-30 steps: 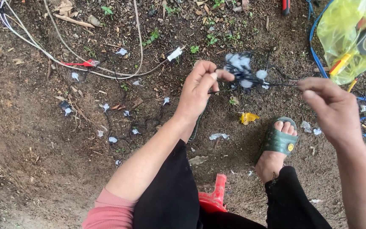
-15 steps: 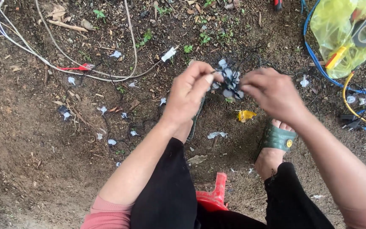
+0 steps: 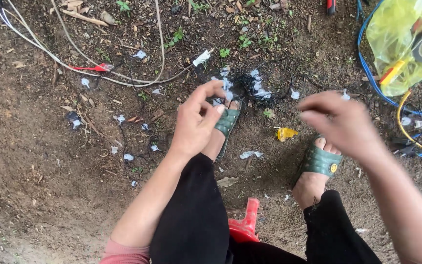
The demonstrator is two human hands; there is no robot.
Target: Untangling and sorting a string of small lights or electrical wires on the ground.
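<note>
Both hands have drawn apart since half a second ago. Left hand [image 3: 196, 122] pinches the black light string [image 3: 250, 85] over the ground; right hand [image 3: 340, 122] hangs loosely curled, empty. Gentle, even pulls should avoid tangling.

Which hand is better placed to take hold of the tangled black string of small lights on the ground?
Left, probably. The left hand sits right beside the tangle of lights, fingertips nearly on it. The right hand is blurred and farther to the side.
</note>
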